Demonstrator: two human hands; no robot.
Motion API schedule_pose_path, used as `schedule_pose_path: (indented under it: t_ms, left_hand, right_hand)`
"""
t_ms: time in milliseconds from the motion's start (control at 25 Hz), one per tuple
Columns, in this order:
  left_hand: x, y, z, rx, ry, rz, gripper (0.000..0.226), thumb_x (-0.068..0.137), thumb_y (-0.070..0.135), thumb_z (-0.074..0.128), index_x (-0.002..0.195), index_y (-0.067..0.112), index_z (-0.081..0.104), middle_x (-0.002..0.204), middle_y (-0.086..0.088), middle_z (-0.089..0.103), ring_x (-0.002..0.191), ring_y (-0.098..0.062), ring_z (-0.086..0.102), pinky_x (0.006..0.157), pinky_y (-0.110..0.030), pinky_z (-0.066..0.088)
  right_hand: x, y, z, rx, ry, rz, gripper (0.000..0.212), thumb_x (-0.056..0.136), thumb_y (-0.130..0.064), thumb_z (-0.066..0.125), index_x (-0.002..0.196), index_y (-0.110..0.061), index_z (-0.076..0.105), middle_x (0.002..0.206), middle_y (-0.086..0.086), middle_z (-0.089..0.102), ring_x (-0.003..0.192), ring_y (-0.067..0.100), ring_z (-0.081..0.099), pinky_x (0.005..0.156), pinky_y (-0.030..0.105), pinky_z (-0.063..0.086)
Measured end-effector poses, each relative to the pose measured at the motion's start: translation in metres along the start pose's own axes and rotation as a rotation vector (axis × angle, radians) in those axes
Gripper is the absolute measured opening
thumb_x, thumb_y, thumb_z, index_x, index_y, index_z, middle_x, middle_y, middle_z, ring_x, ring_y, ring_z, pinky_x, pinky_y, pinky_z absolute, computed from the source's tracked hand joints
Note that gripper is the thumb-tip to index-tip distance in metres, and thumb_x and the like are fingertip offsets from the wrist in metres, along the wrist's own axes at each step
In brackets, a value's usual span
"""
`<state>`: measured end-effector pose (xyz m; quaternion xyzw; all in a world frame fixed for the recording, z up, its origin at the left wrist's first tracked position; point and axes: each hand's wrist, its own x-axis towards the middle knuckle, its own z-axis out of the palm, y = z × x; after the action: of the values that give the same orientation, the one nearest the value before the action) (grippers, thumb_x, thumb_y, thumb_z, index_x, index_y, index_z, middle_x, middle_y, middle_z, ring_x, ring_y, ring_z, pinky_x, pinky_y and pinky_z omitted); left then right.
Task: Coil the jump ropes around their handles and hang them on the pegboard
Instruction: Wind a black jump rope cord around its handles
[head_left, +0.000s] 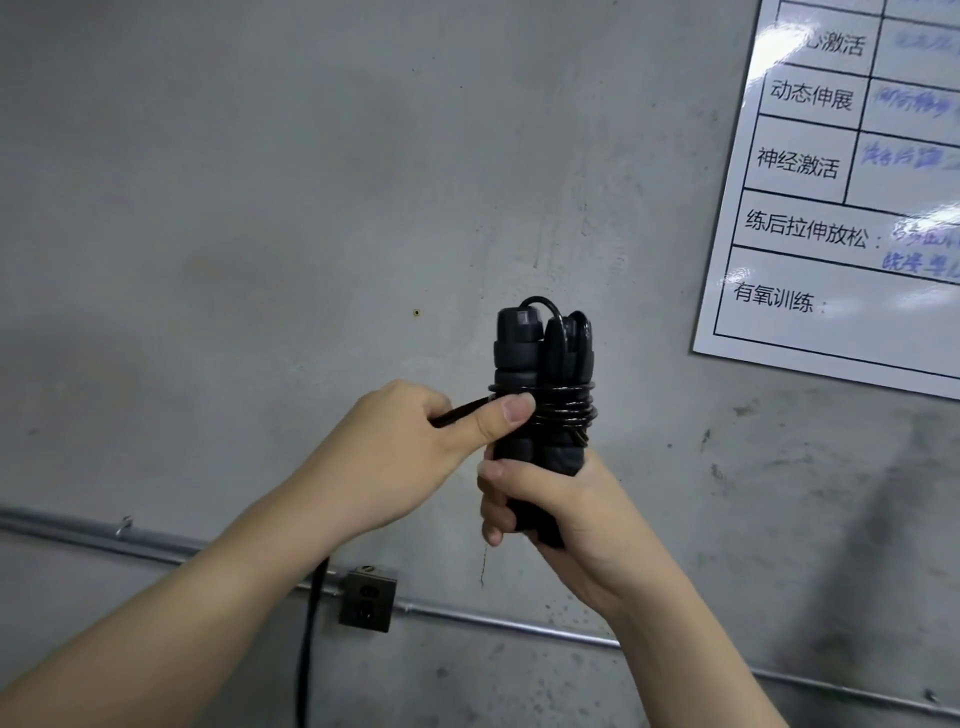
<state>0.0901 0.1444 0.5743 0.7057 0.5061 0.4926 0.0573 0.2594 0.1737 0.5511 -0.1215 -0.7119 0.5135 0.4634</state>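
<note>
winding the rope onto the paired handles

winding is under way, judging by the few turns already on. the two black handles (540, 410) stand upright and side by side, in front of a grey wall (260, 182), with the coil (569, 408) banded around their middle. for a neat result, keep the free rope (462, 410) taut, lay each new turn just beside the previous one, and hold the handles parallel so that the band cannot slip.

the right hand (550, 509) grips the lower ends of both handles, fingers curled fully round them. the left hand (410, 452) holds the free rope in a closed fist, and its thumb (506, 413) presses flat on the coil to lock the last turn. both forearms rise from the lower edge toward the centre. slack rope (311, 623) hangs below the left wrist. no pegboard is visible; a whiteboard (831, 208) hangs at upper right.
</note>
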Motion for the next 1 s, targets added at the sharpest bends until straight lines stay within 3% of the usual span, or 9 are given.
schedule_pose_path:
  t_ms: [80,200,320,440,600,760,800,880,1000]
  left_hand:
    - [-0.002,0.002,-0.004,0.065,0.046,0.024,0.091,0.047,0.109,0.034,0.058,0.019,0.032,0.049,0.009,0.025,0.046,-0.012,0.026,0.05,-0.029,0.025]
    - [-0.005,0.005,-0.009,0.005,0.099,0.079,0.086,0.069,0.099,0.033,0.06,0.014,0.029,0.051,0.009,0.022,0.048,-0.011,0.024,0.047,-0.024,0.022]
    - [-0.008,0.007,-0.014,-0.063,0.154,0.103,0.062,0.1,0.056,0.049,0.062,0.01,0.03,0.054,0.007,0.021,0.05,-0.012,0.022,0.049,-0.026,0.02]
    - [-0.015,0.008,-0.012,0.002,0.162,0.127,0.045,0.105,0.03,0.049,0.065,0.008,0.047,0.048,0.01,0.028,0.047,-0.01,0.028,0.048,-0.026,0.023]
    - [-0.033,0.016,-0.003,0.053,0.156,0.118,0.049,0.1,0.055,0.04,0.069,0.02,0.056,0.044,0.012,0.044,0.045,-0.01,0.04,0.048,-0.026,0.028]
    - [-0.042,0.023,0.004,0.335,0.205,0.048,0.081,0.064,0.096,0.02,0.077,0.024,0.053,0.056,0.008,0.051,0.054,-0.011,0.051,0.052,-0.032,0.037]
    - [-0.04,0.021,0.006,0.387,0.229,0.029,0.084,0.061,0.098,0.018,0.08,0.025,0.055,0.06,0.008,0.054,0.058,-0.012,0.055,0.054,-0.033,0.04]
    - [-0.035,0.015,0.006,0.372,0.244,0.009,0.081,0.061,0.097,0.02,0.079,0.027,0.057,0.061,0.007,0.056,0.061,-0.013,0.057,0.053,-0.032,0.039]
    - [-0.026,0.003,-0.007,0.24,0.174,0.04,0.072,0.065,0.095,0.028,0.073,0.03,0.056,0.057,0.004,0.055,0.058,-0.013,0.056,0.054,-0.032,0.037]
  right_hand:
    - [0.001,-0.001,-0.002,-0.051,0.023,-0.017,0.014,0.085,-0.001,0.064,0.098,0.006,0.062,0.073,0.005,0.05,0.058,0.021,0.044,0.057,0.035,0.047]
    - [0.001,-0.003,-0.001,-0.035,0.022,-0.017,0.008,0.083,-0.001,0.065,0.089,-0.002,0.06,0.074,0.007,0.05,0.057,0.021,0.044,0.057,0.035,0.047]
    - [0.002,-0.003,-0.002,-0.079,0.066,-0.002,0.01,0.081,-0.003,0.067,0.087,-0.004,0.06,0.076,0.009,0.052,0.057,0.022,0.045,0.058,0.035,0.048]
    - [0.004,0.0,-0.004,-0.239,0.197,-0.002,0.008,0.08,-0.004,0.07,0.083,-0.004,0.062,0.075,0.014,0.051,0.062,0.026,0.047,0.058,0.031,0.05]
    - [0.006,0.009,0.004,-0.422,0.292,-0.037,0.01,0.088,0.004,0.064,0.079,0.003,0.061,0.064,0.006,0.053,0.061,0.02,0.049,0.056,0.029,0.051]
    - [0.008,0.033,0.033,-0.6,0.439,-0.165,0.022,0.086,-0.015,0.062,0.072,-0.033,0.059,0.058,-0.013,0.059,0.054,0.003,0.049,0.05,0.019,0.039]
    - [0.008,0.043,0.04,-0.688,0.478,-0.162,0.01,0.084,-0.031,0.061,0.076,-0.034,0.055,0.059,-0.013,0.058,0.053,0.003,0.048,0.049,0.021,0.036]
    - [0.006,0.055,0.048,-0.835,0.521,-0.139,0.019,0.08,-0.048,0.055,0.09,-0.032,0.053,0.064,-0.009,0.061,0.056,0.008,0.053,0.049,0.03,0.041]
    - [0.007,0.041,0.039,-0.823,0.347,-0.12,0.031,0.079,-0.045,0.067,0.103,-0.031,0.054,0.077,-0.008,0.066,0.066,0.011,0.062,0.059,0.035,0.053]
